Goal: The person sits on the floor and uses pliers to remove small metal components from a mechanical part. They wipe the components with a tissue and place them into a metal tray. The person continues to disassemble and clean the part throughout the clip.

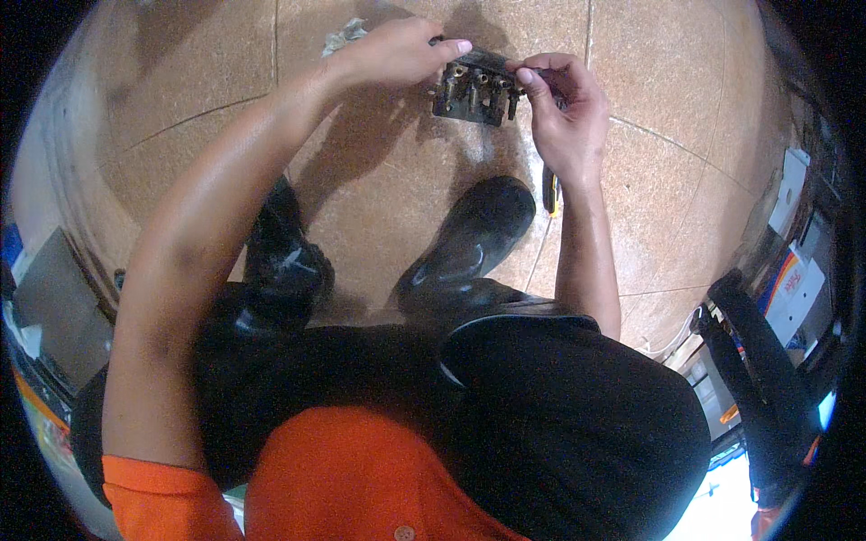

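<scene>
A dark, greasy metal part (475, 90) with several small brass-coloured fittings on top is held above the brown tiled floor (388, 180). My left hand (397, 52) grips its far left end from above. My right hand (566, 113) pinches its right end, thumb and fingers closed on the edge. A dark tool with a yellow band (549, 191) shows just below my right wrist; whether it lies on the floor or is held I cannot tell.
My two black rubber boots (474, 243) (281, 261) stand on the tiles below the part. A crumpled grey rag (345, 36) lies on the floor behind my left hand. White boxes (794, 288) and a black object (753, 361) crowd the right edge; clutter lines the left edge.
</scene>
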`<state>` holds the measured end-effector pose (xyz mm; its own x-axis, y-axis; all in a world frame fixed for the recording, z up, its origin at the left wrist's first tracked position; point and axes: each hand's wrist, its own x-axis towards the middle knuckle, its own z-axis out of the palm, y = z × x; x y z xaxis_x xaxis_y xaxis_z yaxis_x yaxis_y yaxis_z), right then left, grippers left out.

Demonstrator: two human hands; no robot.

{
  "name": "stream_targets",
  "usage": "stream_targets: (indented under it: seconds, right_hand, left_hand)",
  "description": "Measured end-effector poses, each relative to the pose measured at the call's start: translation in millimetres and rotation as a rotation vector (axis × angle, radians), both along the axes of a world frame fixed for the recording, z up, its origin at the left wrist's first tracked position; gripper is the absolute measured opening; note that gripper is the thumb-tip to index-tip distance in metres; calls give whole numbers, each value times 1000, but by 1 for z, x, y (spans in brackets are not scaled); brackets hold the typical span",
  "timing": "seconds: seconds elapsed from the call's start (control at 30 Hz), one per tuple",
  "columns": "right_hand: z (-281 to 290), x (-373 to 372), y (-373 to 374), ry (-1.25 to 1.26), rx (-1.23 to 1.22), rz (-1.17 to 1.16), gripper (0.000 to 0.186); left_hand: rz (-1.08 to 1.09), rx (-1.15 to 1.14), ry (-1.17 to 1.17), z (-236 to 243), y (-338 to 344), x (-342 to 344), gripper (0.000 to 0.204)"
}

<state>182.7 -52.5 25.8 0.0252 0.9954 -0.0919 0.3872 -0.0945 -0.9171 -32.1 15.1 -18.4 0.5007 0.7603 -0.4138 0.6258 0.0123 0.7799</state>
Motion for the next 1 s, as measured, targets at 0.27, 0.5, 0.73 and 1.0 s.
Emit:
stream_targets:
  seconds: [0.27, 0.5, 0.73, 1.0]
  right_hand:
    - [1, -6, -2, -285, 116, 92, 12]
    - [3, -4, 1, -348, 118, 191, 16]
    - [3, -8, 3, -386, 102, 203, 18]
    - [-2, -1, 6, -587, 273, 348, 17]
  left_hand:
    - [-34, 7, -6, 0, 0, 0, 54]
    - [-27, 29, 57, 3, 0, 1, 54]
    - [-53, -24, 71, 6, 3, 2, 56]
    - [-79, -48, 87, 16, 4, 4, 58]
